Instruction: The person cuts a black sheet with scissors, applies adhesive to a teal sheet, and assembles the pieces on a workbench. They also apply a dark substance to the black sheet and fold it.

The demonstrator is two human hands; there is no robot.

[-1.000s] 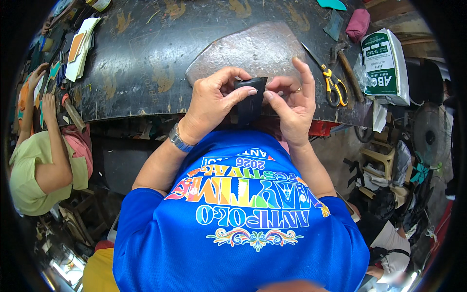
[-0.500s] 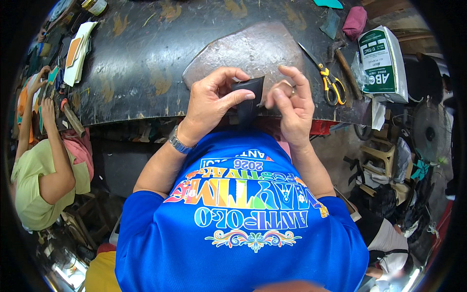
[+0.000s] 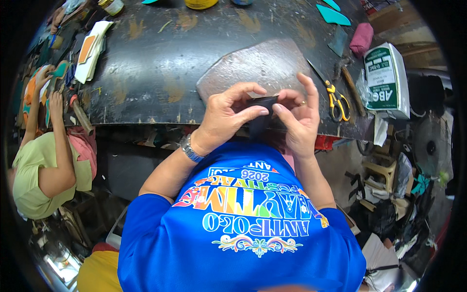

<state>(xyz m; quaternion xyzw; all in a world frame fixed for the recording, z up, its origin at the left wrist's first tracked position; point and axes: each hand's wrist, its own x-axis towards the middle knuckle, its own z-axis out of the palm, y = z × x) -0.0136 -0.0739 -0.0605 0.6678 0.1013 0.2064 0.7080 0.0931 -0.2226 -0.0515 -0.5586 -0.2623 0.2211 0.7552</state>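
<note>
A strip of black, bendable sheet material, perhaps leather, is held up between my hands just over the table's near edge. My left hand, with a watch on its wrist, pinches the piece between thumb and fingers. At the other end, my right hand has its thumb and index finger closed on the strip's edge, while other fingers stick up. Part of the strip hangs below toward my blue shirt. Behind my hands lies a flat, shiny grey-brown slab on the dark table.
Yellow-handled scissors, a hammer and a white-green box lie to the right. Teal pieces and a pink bundle sit farther back. White sheets rest at left, near another person's arms.
My right thumb and index finger, apart from the black strip before, now grip its edge. The strip has tilted lower. Everything on the table sits lower and slightly rightward in the view.
</note>
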